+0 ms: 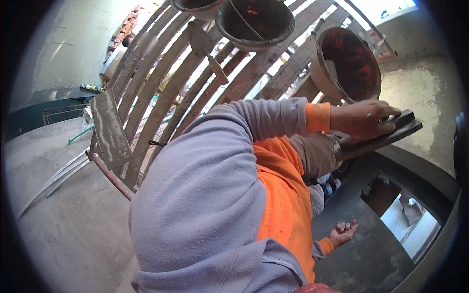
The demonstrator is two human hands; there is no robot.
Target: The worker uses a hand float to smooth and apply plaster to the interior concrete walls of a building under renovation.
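Observation:
My left arm, in a grey sleeve with an orange cuff, reaches across to the right. My left hand (369, 119) is closed on a long dark plastering float (383, 139), beside the wall. Lower right, my right hand (343, 233) holds nothing; its palm is turned up and its fingers are apart, loosely curled. Just above my left hand, a mortar-caked bucket (325, 63) is tipped toward the right, its inside dark and reddish. A trowel (218, 70) with a wooden handle lies on the planks (161, 80), left of the buckets.
Another bucket (256, 29) and part of a third (198, 6) stand at the top. Gaps separate the planks. A mortar-smeared board (111, 129) lies at their left end. Pale strips (56, 178) lie on the floor below. An opening (408, 222) shows lower right. A person (128, 40) is far off.

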